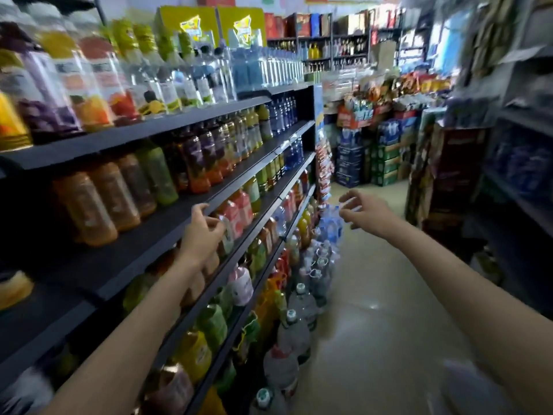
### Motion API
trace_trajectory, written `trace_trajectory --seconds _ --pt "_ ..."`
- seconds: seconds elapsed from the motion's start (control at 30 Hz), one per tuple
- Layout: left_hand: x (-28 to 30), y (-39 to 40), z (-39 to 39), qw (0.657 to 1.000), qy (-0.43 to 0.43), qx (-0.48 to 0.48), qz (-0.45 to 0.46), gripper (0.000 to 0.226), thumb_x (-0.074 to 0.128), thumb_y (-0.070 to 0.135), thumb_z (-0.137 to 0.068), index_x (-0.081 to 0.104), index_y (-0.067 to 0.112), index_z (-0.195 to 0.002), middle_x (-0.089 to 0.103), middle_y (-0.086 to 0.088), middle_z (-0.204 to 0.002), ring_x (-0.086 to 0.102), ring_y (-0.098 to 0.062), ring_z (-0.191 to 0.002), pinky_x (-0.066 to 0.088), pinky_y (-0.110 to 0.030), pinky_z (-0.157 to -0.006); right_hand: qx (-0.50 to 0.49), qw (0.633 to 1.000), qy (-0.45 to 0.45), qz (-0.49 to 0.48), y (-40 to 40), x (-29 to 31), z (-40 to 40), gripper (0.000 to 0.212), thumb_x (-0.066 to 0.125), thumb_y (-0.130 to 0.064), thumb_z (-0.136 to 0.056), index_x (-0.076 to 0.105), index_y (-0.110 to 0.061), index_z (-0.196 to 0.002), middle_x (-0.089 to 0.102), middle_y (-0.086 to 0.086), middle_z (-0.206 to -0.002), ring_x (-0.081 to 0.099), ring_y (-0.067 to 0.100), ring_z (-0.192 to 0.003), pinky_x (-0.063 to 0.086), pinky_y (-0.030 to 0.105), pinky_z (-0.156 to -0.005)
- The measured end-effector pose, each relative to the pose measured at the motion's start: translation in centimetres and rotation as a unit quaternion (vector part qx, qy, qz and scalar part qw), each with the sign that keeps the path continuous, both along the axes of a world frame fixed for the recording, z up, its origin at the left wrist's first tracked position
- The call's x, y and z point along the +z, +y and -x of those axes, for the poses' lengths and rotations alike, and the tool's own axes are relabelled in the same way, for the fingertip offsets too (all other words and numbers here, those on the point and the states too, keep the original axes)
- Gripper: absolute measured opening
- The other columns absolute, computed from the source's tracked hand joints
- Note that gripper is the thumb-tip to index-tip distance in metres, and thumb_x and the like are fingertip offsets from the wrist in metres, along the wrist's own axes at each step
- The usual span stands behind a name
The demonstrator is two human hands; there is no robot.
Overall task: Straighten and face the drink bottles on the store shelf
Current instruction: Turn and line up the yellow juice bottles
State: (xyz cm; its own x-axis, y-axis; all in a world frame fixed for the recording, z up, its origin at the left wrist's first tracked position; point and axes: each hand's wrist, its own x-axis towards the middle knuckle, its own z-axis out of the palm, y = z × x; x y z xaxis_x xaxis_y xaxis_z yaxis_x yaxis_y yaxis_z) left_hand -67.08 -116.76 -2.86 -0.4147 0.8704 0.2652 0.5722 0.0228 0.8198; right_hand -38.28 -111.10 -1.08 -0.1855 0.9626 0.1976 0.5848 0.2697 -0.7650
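Note:
Black store shelves [167,235] run along my left, filled with rows of drink bottles. My left hand [200,232] reaches into the third shelf level, fingers curled against a bottle [228,235] with a pale label, next to pink-labelled bottles [242,209]. Whether the fingers close round that bottle is blurred. My right hand [363,212] hovers in the aisle, away from the shelf, fingers loosely curled and holding nothing. Orange and brown juice bottles [98,205] stand on the shelf above my left hand. The whole view is motion-blurred.
Large water jugs [294,330] line the floor along the shelf base. Stacked drink cases [368,163] stand at the aisle's far end. Dark shelving [514,175] runs on the right. The pale floor [374,295] stretches between the two shelf runs.

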Motion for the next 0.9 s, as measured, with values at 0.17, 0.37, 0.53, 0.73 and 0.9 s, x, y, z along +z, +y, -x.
trace_trajectory --seconds 0.17,0.37,0.53,0.73,0.9 --pt "1.4 20.5 -0.5 0.998 -0.068 0.006 0.008 0.042 0.055 0.008 -0.09 0.039 0.005 -0.128 0.06 -0.011 -0.104 0.058 -0.026 -0.094 0.046 -0.029 -0.071 -0.057 0.997 -0.039 -0.037 15.9 3.4 -4.0 0.029 0.059 -0.012 -0.09 0.055 -0.003 -0.117 0.062 0.015 -0.11 0.06 0.031 -0.101 0.049 0.047 -0.09" --pt "1.5 39.1 -5.5 0.981 0.152 -0.071 0.094 0.052 0.055 0.014 -0.089 0.031 0.009 -0.135 0.062 -0.015 -0.104 0.061 -0.033 -0.092 0.05 -0.039 -0.082 -0.058 0.997 -0.055 -0.01 32.4 3.3 -5.9 0.03 0.06 -0.015 -0.09 0.052 -0.005 -0.117 0.065 0.014 -0.108 0.063 0.027 -0.092 0.053 0.042 -0.085" --pt "1.1 51.0 -5.8 0.891 0.442 -0.066 0.082 0.042 0.051 0.021 -0.09 0.042 0.014 -0.13 0.062 -0.012 -0.111 0.058 -0.031 -0.104 0.044 -0.039 -0.087 0.025 0.99 -0.138 0.031 48.7 1.9 -5.8 0.041 0.061 -0.02 -0.091 0.046 -0.005 -0.126 0.061 0.012 -0.115 0.058 0.022 -0.09 0.052 0.034 -0.08" --pt "0.9 66.8 -1.8 0.915 0.382 0.073 0.108 0.044 0.052 0.017 -0.09 0.046 0.006 -0.132 0.046 -0.017 -0.132 0.046 -0.037 -0.116 0.04 -0.042 -0.094 0.09 0.988 -0.127 -0.005 69.5 1.7 -4.3 0.042 0.063 -0.027 -0.089 0.047 -0.006 -0.122 0.06 0.009 -0.111 0.056 0.023 -0.095 0.045 0.032 -0.081" --pt "2.0 74.4 0.1 0.873 0.465 0.123 0.078 0.04 0.063 0.0 -0.077 0.059 -0.003 -0.116 0.049 -0.024 -0.128 0.039 -0.044 -0.117 0.036 -0.054 -0.096 0.169 0.978 -0.125 -0.002 81.0 0.9 1.0 0.053 0.066 -0.034 -0.087 0.046 -0.005 -0.127 0.056 0.012 -0.12 0.054 0.026 -0.109 0.044 0.034 -0.091"
